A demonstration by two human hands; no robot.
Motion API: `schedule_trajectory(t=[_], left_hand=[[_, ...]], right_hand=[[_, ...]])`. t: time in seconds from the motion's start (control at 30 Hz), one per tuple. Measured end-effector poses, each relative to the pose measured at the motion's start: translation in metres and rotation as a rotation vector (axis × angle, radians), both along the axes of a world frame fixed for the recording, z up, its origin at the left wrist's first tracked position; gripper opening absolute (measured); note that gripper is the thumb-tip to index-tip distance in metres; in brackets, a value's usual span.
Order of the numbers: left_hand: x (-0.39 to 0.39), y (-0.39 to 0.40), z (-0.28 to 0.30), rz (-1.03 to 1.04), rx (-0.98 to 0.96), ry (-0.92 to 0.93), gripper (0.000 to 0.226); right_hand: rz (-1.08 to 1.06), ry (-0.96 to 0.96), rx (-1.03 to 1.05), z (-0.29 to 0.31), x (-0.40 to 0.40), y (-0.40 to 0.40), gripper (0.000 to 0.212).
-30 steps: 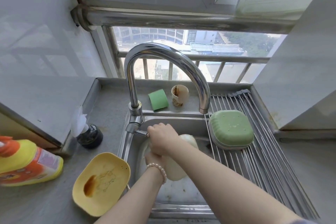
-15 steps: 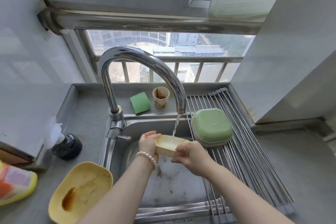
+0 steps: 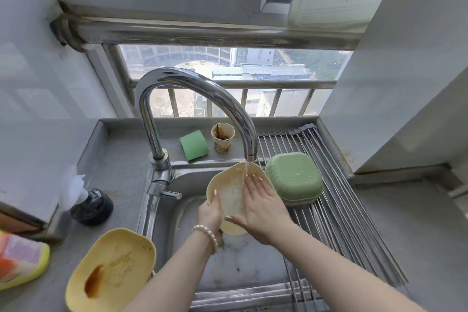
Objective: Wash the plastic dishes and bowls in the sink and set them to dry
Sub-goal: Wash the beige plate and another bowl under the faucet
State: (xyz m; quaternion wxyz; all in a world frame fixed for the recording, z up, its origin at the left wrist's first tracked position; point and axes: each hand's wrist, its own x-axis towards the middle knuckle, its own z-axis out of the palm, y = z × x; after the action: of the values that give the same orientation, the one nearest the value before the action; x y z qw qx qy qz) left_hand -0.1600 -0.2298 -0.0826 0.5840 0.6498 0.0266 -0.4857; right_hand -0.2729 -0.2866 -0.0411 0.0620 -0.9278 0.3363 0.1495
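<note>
Left hand [image 3: 211, 213] clamped on the near-left rim of a cream plastic bowl [image 3: 233, 192], thumb over the edge, tilting it up under the tap above the sink [image 3: 240, 258]. Right hand [image 3: 260, 206] spread flat and wide, palm rubbing the bowl's inner face, gripping nothing. Stream from the faucet [image 3: 192, 99] striking the bowl's top edge at 12 o'clock and running down past the fingers [image 3: 254, 182].

Half a second ago held level like a dish between both hands; now tipped to face the camera, with the right hand moved from the outer rim to the inside. One second ago no water visible and a hand at the tap lever. Likely meaning: rinse of this piece well under way, drying still ahead.

Green dish [image 3: 295, 180] lying upside down at 2 o'clock on the roll-up drying rack [image 3: 342, 210], apparently washed already. Yellow dish [image 3: 111, 271] at 8 o'clock on the tabletop [image 3: 119, 175], brown stain inside, untouched. Green sponge [image 3: 193, 145] and stained paper cup [image 3: 222, 137] at 11 and 12 o'clock behind the basin. Dark soap dispenser [image 3: 91, 206] at 9 o'clock; colourful bottle [image 3: 20, 261] at the far left edge.
</note>
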Motion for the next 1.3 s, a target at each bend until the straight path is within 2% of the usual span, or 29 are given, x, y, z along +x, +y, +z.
schedule_trajectory(t=[0.07, 0.17, 0.2, 0.27, 0.3, 0.33, 0.4, 0.43, 0.5, 0.53, 0.6, 0.63, 0.7, 0.77, 0.8, 0.87, 0.93, 1.0, 1.07, 1.1, 1.2, 1.3], left_hand=[[-0.009, -0.003, 0.007, -0.011, -0.094, 0.107, 0.038], [-0.008, -0.002, 0.019, 0.096, -0.312, 0.421, 0.045], [-0.002, -0.001, 0.021, 0.118, -0.323, 0.434, 0.046], [0.015, 0.001, 0.014, 0.093, -0.287, 0.28, 0.042], [0.025, 0.004, 0.013, 0.074, -0.261, 0.182, 0.038], [0.032, 0.006, 0.011, 0.061, -0.241, 0.097, 0.034], [0.034, 0.011, 0.01, 0.004, -0.205, 0.039, 0.031], [0.03, 0.013, 0.008, -0.037, -0.184, 0.047, 0.032], [0.016, 0.017, 0.006, -0.092, -0.205, 0.15, 0.04], [0.01, 0.017, 0.006, -0.085, -0.257, 0.248, 0.044], [0.006, 0.016, 0.009, -0.003, -0.327, 0.432, 0.047], [0.007, 0.015, 0.01, 0.03, -0.346, 0.476, 0.048], [0.015, 0.016, 0.008, 0.013, -0.286, 0.449, 0.06], [0.023, 0.019, 0.0, -0.024, -0.228, 0.432, 0.076], [0.026, 0.021, -0.001, -0.027, -0.235, 0.429, 0.077], [0.023, 0.024, -0.003, -0.026, -0.21, 0.392, 0.072], [0.012, 0.022, -0.001, -0.045, -0.188, 0.373, 0.065], [0.001, 0.02, 0.002, -0.061, -0.216, 0.419, 0.061], [0.0, 0.017, 0.003, -0.008, -0.277, 0.481, 0.057], [0.003, 0.016, 0.002, 0.002, -0.29, 0.485, 0.058], [0.014, 0.015, -0.001, -0.076, -0.187, 0.376, 0.077], [0.031, 0.013, -0.006, -0.088, -0.131, 0.386, 0.086]], right_hand=[[-0.157, -0.112, 0.126, -0.001, 0.021, 0.0, 0.108], [-0.084, -0.232, 0.367, -0.004, 0.042, 0.014, 0.072], [-0.026, -0.248, 0.425, -0.005, 0.041, 0.02, 0.066], [0.077, -0.222, 0.474, -0.009, 0.03, 0.025, 0.064], [0.106, -0.181, 0.462, -0.012, 0.022, 0.025, 0.069], [0.11, -0.139, 0.419, -0.015, 0.014, 0.023, 0.082], [0.035, -0.086, 0.294, -0.017, 0.004, 0.014, 0.119], [-0.026, -0.079, 0.258, -0.017, 0.006, 0.01, 0.127], [-0.155, -0.129, 0.263, -0.014, 0.025, 0.007, 0.122], [-0.179, -0.16, 0.293, -0.012, 0.036, 0.009, 0.112], [-0.133, -0.196, 0.358, -0.009, 0.052, 0.02, 0.084], [-0.081, -0.217, 0.395, -0.008, 0.054, 0.028, 0.076], [0.044, -0.212, 0.464, -0.008, 0.046, 0.039, 0.073], [0.133, -0.115, 0.47, -0.006, 0.028, 0.04, 0.084], [0.134, -0.079, 0.426, -0.007, 0.02, 0.037, 0.1], [0.047, -0.013, 0.307, -0.009, 0.012, 0.024, 0.127], [-0.112, 0.005, 0.252, -0.014, 0.019, 0.012, 0.133], [-0.188, -0.043, 0.286, -0.018, 0.035, 0.011, 0.115], [-0.12, -0.119, 0.35, -0.017, 0.047, 0.022, 0.085], [-0.065, -0.154, 0.394, -0.017, 0.048, 0.029, 0.077], [0.046, -0.21, 0.478, -0.02, 0.038, 0.045, 0.075], [0.185, -0.196, 0.429, -0.019, 0.016, 0.043, 0.062]])
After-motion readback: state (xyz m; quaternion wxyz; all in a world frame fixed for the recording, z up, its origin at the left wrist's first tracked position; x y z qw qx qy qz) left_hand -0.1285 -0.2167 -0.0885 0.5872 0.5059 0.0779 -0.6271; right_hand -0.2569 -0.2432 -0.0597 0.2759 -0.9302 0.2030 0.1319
